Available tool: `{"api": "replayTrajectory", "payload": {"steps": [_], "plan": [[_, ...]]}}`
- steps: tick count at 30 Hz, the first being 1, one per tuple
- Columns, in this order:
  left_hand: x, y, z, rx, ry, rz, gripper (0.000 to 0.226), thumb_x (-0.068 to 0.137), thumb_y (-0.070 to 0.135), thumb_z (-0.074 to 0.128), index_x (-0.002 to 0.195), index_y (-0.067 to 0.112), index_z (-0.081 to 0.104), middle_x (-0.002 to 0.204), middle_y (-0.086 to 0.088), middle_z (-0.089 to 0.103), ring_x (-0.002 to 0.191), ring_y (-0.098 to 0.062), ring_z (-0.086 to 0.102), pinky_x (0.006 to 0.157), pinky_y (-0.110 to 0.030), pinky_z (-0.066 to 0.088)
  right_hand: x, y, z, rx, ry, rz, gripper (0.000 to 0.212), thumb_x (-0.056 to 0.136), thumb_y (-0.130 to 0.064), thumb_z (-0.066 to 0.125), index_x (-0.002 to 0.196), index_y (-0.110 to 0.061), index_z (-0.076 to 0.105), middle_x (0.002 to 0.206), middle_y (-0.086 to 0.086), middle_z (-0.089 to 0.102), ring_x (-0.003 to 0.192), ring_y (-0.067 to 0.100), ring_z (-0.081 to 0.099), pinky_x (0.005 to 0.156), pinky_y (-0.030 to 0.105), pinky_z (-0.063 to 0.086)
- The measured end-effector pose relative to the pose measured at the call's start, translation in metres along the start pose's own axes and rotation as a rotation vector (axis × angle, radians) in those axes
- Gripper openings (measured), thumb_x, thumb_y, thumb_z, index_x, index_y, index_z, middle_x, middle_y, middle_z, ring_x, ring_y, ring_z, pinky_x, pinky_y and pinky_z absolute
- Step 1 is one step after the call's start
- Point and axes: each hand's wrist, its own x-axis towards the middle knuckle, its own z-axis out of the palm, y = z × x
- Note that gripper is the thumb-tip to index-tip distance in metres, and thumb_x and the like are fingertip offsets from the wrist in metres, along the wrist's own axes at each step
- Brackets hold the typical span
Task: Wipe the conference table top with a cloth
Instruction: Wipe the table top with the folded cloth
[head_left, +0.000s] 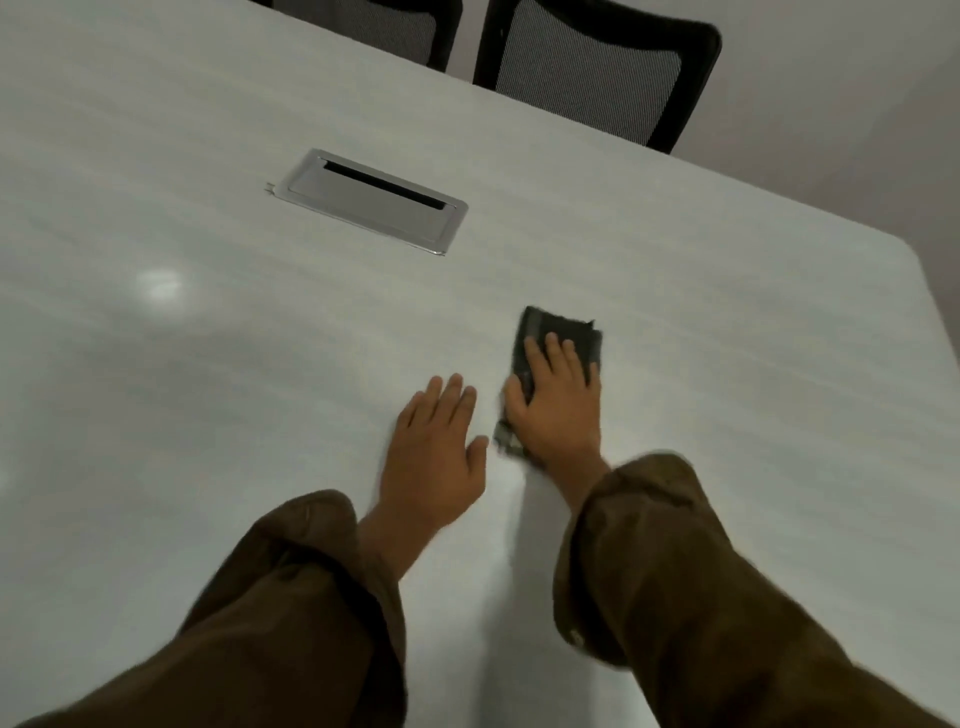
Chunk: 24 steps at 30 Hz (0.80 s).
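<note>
Wiping in progress, near the table's right end.

The right hand (558, 402) presses a dark cloth (563, 335) flat under straight fingers; the left hand (436, 457) rests open on the table top (208, 389) just beside it, holding nothing; how much is already wiped I cannot tell, since the pale glossy surface shows no clear streaks; a metal cable hatch (370, 200) sits beyond, and two mesh-backed chairs (597, 73) stand at the far edge.

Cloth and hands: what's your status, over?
Right hand flat, pressing dark cloth onto white table top. Left hand flat on the top, empty. Metal cable hatch farther ahead, apart from cloth.
</note>
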Motion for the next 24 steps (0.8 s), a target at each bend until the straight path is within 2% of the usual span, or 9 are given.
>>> {"api": "replayTrajectory", "payload": {"steps": [3, 5, 8, 11, 14, 16, 18, 21, 24], "plan": [[0.001, -0.059, -0.027, 0.02, -0.081, 0.263, 0.056, 0.095, 0.046, 0.042, 0.141, 0.016, 0.053, 0.148, -0.007, 0.049, 0.137, -0.026, 0.046, 0.108, -0.042, 0.042, -0.059, 0.008, -0.01, 0.083, -0.032, -0.214, 0.062, 0.094, -0.051, 0.037, 0.15, -0.026, 0.042, 0.159, 0.001, 0.034, 0.15, 0.019, 0.025, 0.122, 0.05, 0.021], [0.006, -0.104, -0.046, 0.075, -0.024, 0.211, 0.058, 0.096, 0.051, 0.038, 0.142, 0.019, 0.052, 0.148, -0.009, 0.048, 0.138, -0.028, 0.045, 0.111, -0.04, 0.037, -0.078, 0.037, -0.013, 0.118, 0.016, -0.26, 0.057, 0.092, -0.046, 0.047, 0.144, -0.025, 0.051, 0.155, 0.001, 0.042, 0.146, 0.02, 0.035, 0.118, 0.049, 0.03], [0.003, -0.128, -0.058, 0.081, 0.04, -0.032, 0.063, 0.094, 0.053, 0.036, 0.146, 0.018, 0.045, 0.154, -0.008, 0.041, 0.144, -0.027, 0.034, 0.117, -0.041, 0.026, -0.065, 0.058, -0.015, 0.093, 0.059, -0.14, 0.06, 0.089, -0.051, 0.046, 0.142, -0.024, 0.053, 0.152, 0.001, 0.046, 0.144, 0.021, 0.037, 0.118, 0.044, 0.029], [0.005, -0.126, -0.054, 0.08, 0.034, -0.053, 0.065, 0.092, 0.053, 0.038, 0.148, 0.019, 0.043, 0.156, -0.004, 0.037, 0.146, -0.022, 0.029, 0.118, -0.038, 0.023, -0.006, 0.049, -0.008, 0.047, 0.082, 0.006, 0.065, 0.089, -0.055, 0.038, 0.147, -0.028, 0.046, 0.157, 0.001, 0.039, 0.148, 0.021, 0.029, 0.121, 0.043, 0.02], [0.006, -0.127, -0.055, 0.053, 0.034, -0.063, 0.067, 0.091, 0.055, 0.036, 0.148, 0.02, 0.043, 0.156, -0.002, 0.036, 0.147, -0.018, 0.027, 0.118, -0.037, 0.024, 0.051, 0.016, 0.004, 0.02, 0.086, 0.116, 0.063, 0.093, -0.052, 0.041, 0.151, -0.028, 0.038, 0.161, 0.002, 0.031, 0.15, 0.023, 0.021, 0.123, 0.046, 0.012], [0.007, -0.126, -0.058, 0.038, 0.037, -0.07, 0.068, 0.091, 0.055, 0.036, 0.148, 0.02, 0.042, 0.156, -0.001, 0.036, 0.147, -0.017, 0.026, 0.118, -0.037, 0.024, 0.057, -0.006, 0.008, 0.012, 0.039, 0.031, 0.064, 0.094, -0.054, 0.037, 0.154, -0.028, 0.035, 0.163, 0.001, 0.026, 0.152, 0.022, 0.017, 0.123, 0.047, 0.009], [0.007, -0.125, -0.058, 0.027, 0.031, -0.068, 0.068, 0.09, 0.056, 0.035, 0.148, 0.02, 0.042, 0.156, -0.001, 0.035, 0.148, -0.016, 0.025, 0.118, -0.036, 0.023, 0.033, -0.008, 0.007, 0.029, -0.001, -0.182, 0.064, 0.094, -0.054, 0.036, 0.152, -0.027, 0.039, 0.162, 0.0, 0.029, 0.151, 0.02, 0.02, 0.123, 0.048, 0.012], [0.007, -0.125, -0.059, 0.038, 0.023, -0.069, 0.068, 0.091, 0.055, 0.036, 0.148, 0.02, 0.042, 0.157, -0.001, 0.036, 0.148, -0.016, 0.025, 0.118, -0.036, 0.023, 0.005, 0.033, -0.005, 0.108, -0.038, -0.425, 0.058, 0.092, -0.046, 0.05, 0.147, -0.027, 0.048, 0.157, -0.002, 0.04, 0.149, 0.016, 0.029, 0.122, 0.044, 0.021], [0.009, -0.122, -0.059, 0.027, 0.029, -0.075, 0.067, 0.09, 0.054, 0.038, 0.148, 0.019, 0.043, 0.156, -0.001, 0.036, 0.147, -0.016, 0.026, 0.118, -0.037, 0.025, 0.035, 0.073, -0.013, 0.094, -0.022, -0.397, 0.058, 0.089, -0.045, 0.054, 0.143, -0.025, 0.052, 0.153, 0.001, 0.045, 0.145, 0.019, 0.036, 0.118, 0.046, 0.029]]}}
